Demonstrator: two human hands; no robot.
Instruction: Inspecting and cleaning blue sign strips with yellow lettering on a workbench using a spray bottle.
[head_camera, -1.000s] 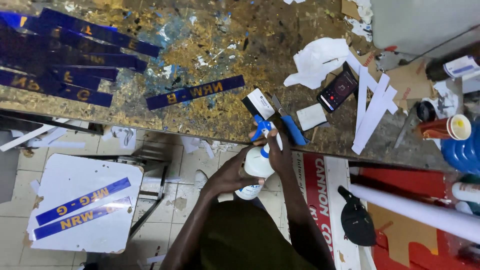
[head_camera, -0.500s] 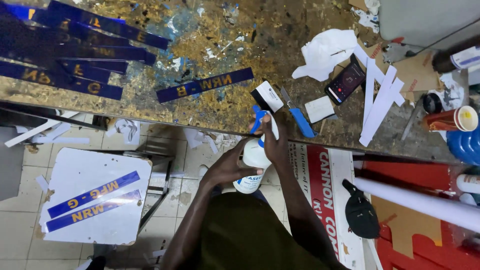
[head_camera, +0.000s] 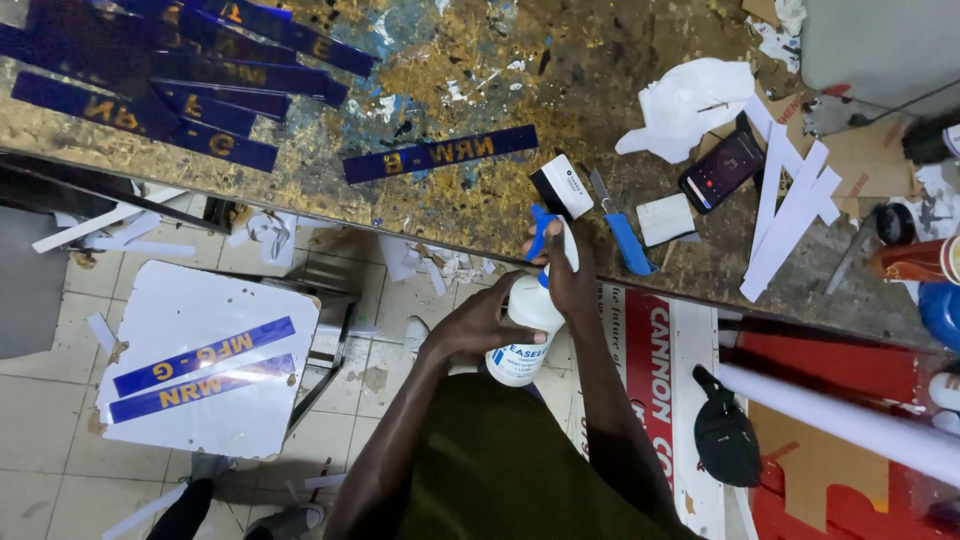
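We are holding a white spray bottle (head_camera: 527, 330) just off the near edge of the paint-spattered workbench (head_camera: 440, 210). Our left hand (head_camera: 478, 322) is wrapping around the bottle's body, and our right hand (head_camera: 572, 280) is closing over its neck, with fingers at the blue trigger head (head_camera: 542, 232). Both hands are clamped on the bottle, close together.

Beyond the trigger head, a small black-and-white box (head_camera: 562, 187) is sitting on the workbench, with a blue-handled utility knife (head_camera: 622, 232) just beside it to the right. Further right lie a white block (head_camera: 665, 219) and a phone (head_camera: 722, 165) with a lit screen. To the left of the box, a blue lettered strip (head_camera: 440, 154) is lying alone.

We are judging that a squeeze here could mist the phone, since it is lying near the nozzle's line. The knife blade is also near our right hand, so a careless reach could catch it.
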